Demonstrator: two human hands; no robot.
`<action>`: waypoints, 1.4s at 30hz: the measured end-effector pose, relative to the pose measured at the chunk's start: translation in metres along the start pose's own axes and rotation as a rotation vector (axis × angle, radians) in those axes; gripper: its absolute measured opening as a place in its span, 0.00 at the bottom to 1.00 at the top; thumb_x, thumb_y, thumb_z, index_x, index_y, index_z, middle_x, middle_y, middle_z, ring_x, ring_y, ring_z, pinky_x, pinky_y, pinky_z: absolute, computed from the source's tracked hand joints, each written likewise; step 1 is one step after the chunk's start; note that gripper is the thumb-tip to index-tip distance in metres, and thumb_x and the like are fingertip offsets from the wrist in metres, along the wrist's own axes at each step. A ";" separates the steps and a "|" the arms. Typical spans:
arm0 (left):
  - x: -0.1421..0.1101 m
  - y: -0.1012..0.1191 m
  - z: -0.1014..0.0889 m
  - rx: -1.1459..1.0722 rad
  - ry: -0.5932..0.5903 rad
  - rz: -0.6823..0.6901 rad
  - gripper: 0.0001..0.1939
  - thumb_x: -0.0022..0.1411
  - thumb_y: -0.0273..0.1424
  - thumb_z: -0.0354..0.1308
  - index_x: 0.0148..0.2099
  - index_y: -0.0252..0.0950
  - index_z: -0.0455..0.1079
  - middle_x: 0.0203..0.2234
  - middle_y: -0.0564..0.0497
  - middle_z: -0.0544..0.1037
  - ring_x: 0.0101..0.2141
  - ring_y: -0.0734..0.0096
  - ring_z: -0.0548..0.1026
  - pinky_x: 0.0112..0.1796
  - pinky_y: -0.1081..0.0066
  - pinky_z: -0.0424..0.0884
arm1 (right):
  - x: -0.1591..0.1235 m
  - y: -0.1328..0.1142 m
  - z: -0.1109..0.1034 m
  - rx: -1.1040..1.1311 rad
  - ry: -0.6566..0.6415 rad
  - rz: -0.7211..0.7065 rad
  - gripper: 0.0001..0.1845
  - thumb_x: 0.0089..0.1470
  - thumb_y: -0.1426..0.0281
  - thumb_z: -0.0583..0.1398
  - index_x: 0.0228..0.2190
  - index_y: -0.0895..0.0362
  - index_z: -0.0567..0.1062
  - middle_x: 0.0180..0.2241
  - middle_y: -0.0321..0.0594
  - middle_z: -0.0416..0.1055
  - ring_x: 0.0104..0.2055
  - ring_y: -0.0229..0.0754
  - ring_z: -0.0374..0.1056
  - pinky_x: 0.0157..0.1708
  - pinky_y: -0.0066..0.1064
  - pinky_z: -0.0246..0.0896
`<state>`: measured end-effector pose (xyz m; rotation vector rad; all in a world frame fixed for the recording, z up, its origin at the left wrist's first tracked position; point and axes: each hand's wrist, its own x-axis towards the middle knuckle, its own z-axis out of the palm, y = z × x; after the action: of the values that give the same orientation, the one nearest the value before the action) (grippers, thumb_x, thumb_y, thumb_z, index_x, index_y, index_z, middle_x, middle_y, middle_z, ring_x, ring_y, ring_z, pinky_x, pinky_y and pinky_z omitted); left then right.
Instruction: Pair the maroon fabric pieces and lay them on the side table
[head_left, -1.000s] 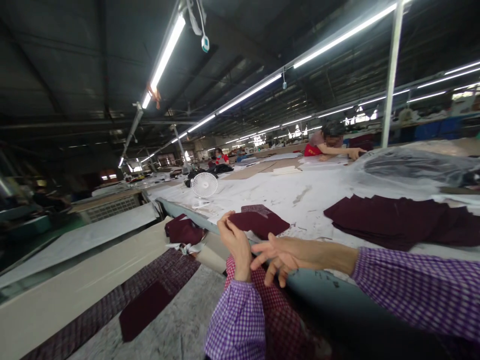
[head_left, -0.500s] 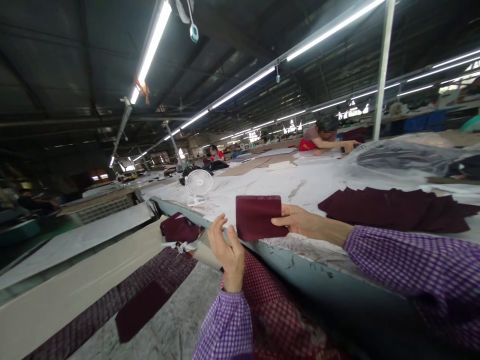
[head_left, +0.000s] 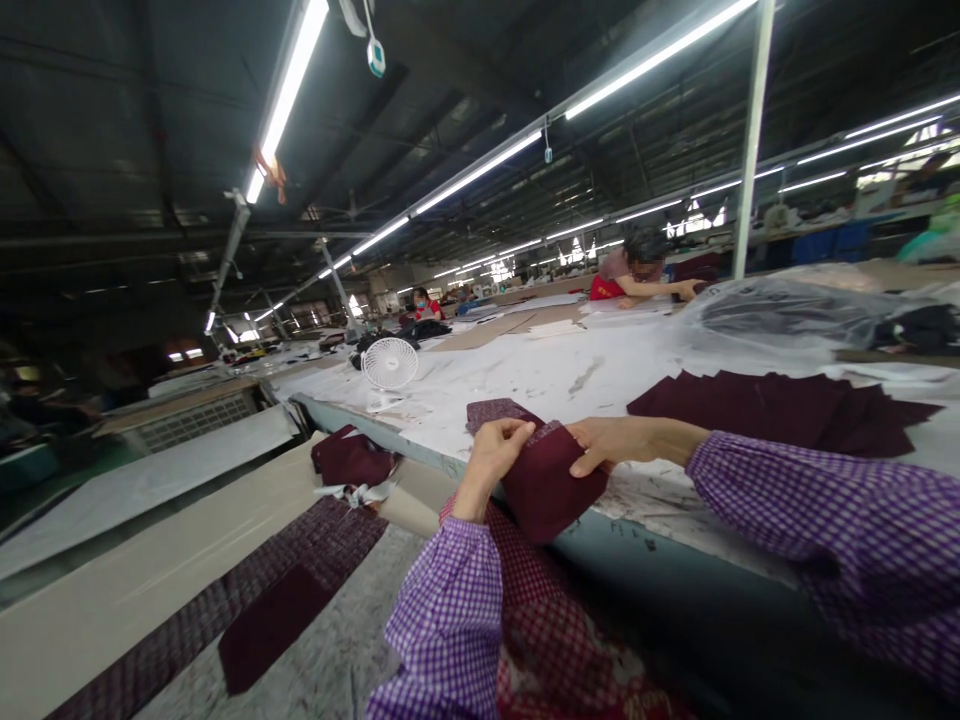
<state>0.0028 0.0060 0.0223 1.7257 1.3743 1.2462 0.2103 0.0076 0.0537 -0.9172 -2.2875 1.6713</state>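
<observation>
Both my hands hold one dark maroon fabric piece point(head_left: 546, 482) at the near edge of the long white cutting table point(head_left: 570, 375). My left hand point(head_left: 498, 450) pinches its upper left corner, fingers closed. My right hand point(head_left: 616, 441) grips its upper right edge. The piece hangs partly over the table edge. Just behind it a second maroon piece point(head_left: 491, 411) lies flat on the table. A spread stack of maroon cut pieces point(head_left: 780, 408) lies to the right of my right hand.
A small white fan point(head_left: 389, 365) stands on the table further back. A clear plastic bag point(head_left: 802, 312) lies at the far right. A metal pole point(head_left: 749, 140) rises from the table. People work at the table's far end. More maroon pieces point(head_left: 349, 459) lie lower left.
My right hand lifted the maroon piece upright, then brought it down toward the table edge. My left hand moved from empty in the air to pinching the piece's corner.
</observation>
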 end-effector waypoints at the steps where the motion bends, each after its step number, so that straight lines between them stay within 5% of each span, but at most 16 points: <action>1: 0.003 0.000 0.005 0.059 -0.006 0.016 0.12 0.54 0.36 0.61 0.37 0.34 0.77 0.29 0.46 0.80 0.30 0.67 0.75 0.34 0.70 0.69 | -0.001 0.001 -0.002 -0.014 0.006 0.014 0.31 0.41 0.62 0.66 0.48 0.59 0.71 0.41 0.47 0.74 0.39 0.43 0.71 0.36 0.33 0.67; 5: 0.008 0.000 0.031 0.247 0.018 0.092 0.08 0.52 0.25 0.61 0.35 0.38 0.78 0.30 0.49 0.80 0.34 0.67 0.75 0.38 0.69 0.69 | -0.006 0.006 -0.017 -0.108 0.064 0.125 0.31 0.41 0.62 0.66 0.48 0.60 0.71 0.40 0.48 0.75 0.35 0.43 0.71 0.32 0.32 0.67; 8: 0.005 -0.004 0.049 0.415 0.022 0.172 0.09 0.54 0.24 0.59 0.35 0.40 0.78 0.35 0.50 0.80 0.40 0.64 0.74 0.43 0.66 0.67 | -0.009 0.016 -0.035 -0.307 0.259 0.243 0.30 0.46 0.64 0.62 0.50 0.63 0.68 0.35 0.49 0.75 0.30 0.43 0.71 0.28 0.32 0.67; 13: -0.003 -0.013 0.058 0.536 0.015 0.274 0.12 0.59 0.24 0.55 0.40 0.41 0.77 0.37 0.50 0.77 0.42 0.65 0.72 0.44 0.67 0.66 | -0.004 0.036 -0.050 -0.734 0.474 0.030 0.16 0.51 0.70 0.53 0.38 0.61 0.76 0.29 0.44 0.75 0.28 0.42 0.70 0.30 0.31 0.63; 20: -0.005 -0.018 0.057 0.591 0.005 0.347 0.12 0.62 0.27 0.53 0.41 0.43 0.78 0.34 0.50 0.76 0.40 0.67 0.70 0.41 0.69 0.65 | 0.003 0.043 -0.042 -1.076 0.466 -0.177 0.14 0.51 0.74 0.53 0.34 0.59 0.78 0.35 0.45 0.75 0.35 0.43 0.69 0.37 0.31 0.59; 32: -0.005 -0.017 0.058 0.618 -0.007 0.362 0.12 0.62 0.27 0.52 0.41 0.43 0.77 0.35 0.49 0.75 0.40 0.66 0.69 0.42 0.68 0.64 | 0.005 0.038 -0.032 -1.190 0.469 -0.145 0.10 0.53 0.74 0.53 0.32 0.58 0.75 0.35 0.44 0.73 0.35 0.41 0.67 0.35 0.29 0.55; 42: -0.005 -0.015 0.056 0.722 -0.057 0.422 0.15 0.64 0.28 0.49 0.44 0.47 0.76 0.35 0.50 0.75 0.37 0.66 0.67 0.38 0.69 0.63 | 0.007 0.046 -0.024 -1.549 0.387 -0.210 0.12 0.58 0.77 0.50 0.37 0.59 0.73 0.36 0.44 0.69 0.33 0.39 0.65 0.29 0.29 0.52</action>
<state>0.0487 0.0106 -0.0135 2.6293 1.5950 0.9338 0.2333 0.0393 0.0187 -0.9085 -2.8787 -0.6294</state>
